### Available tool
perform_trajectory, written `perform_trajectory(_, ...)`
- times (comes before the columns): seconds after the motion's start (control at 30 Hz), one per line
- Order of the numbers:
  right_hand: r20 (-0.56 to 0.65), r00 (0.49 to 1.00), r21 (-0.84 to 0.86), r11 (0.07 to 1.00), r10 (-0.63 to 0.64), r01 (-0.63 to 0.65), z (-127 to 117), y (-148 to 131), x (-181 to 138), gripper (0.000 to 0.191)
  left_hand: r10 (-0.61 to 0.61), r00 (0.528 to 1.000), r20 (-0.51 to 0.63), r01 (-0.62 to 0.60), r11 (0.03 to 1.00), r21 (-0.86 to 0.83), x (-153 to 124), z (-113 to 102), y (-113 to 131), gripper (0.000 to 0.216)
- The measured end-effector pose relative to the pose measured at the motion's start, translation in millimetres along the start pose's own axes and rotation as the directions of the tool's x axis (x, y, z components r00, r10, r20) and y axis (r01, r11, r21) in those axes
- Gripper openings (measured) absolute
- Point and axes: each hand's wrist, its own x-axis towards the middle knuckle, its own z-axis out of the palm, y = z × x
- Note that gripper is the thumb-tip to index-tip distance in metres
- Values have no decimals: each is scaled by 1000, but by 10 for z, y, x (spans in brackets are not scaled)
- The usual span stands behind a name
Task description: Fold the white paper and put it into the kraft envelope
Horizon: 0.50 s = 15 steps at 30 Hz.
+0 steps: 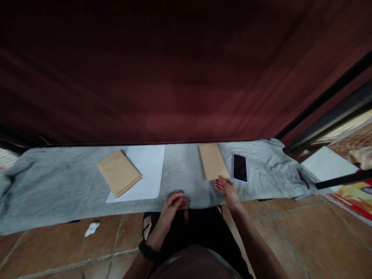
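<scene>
A stack of brown paper envelopes [214, 161] lies on the grey cloth right of centre. My right hand [224, 186] is at its near edge, with the thumb on top and the other fingers curled under the lip. Over the front part of the cloth is my left hand [174, 203], its fingers loosely curled in and nothing visible between them. Farther left, a second brown envelope stack [118, 173] rests at an angle, partly over white paper sheets [154, 170].
A phone [240, 167] lies right of the envelopes on the grey cloth [183, 166]. Behind rises a dark red panel [180, 97]. A white sheet [329, 163] and a colourful printed box [354, 197] are at far right. A crumpled white scrap [92, 228] lies on the tiled floor.
</scene>
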Motion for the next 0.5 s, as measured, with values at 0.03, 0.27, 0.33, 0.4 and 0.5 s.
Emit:
perform_trajectory(0.03,2,1000,-6,1000,6,-6,2,-4,-1,34,2,1000,-3,-2,1000,5,-3,-3,-5,50)
perform_trajectory(0.27,-7,1000,-39,999,30,-30,17,-27,2,30,26,999,-20,-24,996,90,-19,-56,-42,41)
perform_trajectory(0.33,-10,999,-45,998,37,-37,17,-30,0,29,81,996,-42,-73,984,163,-25,-92,-43,35)
perform_trajectory(0.4,-9,999,-53,998,44,-44,10,-33,-5,29,215,973,-79,-183,938,293,-34,-147,-23,25)
perform_trajectory(0.5,5,998,-68,996,55,-55,-16,-37,-19,27,492,867,-83,-359,731,581,-45,-279,55,14)
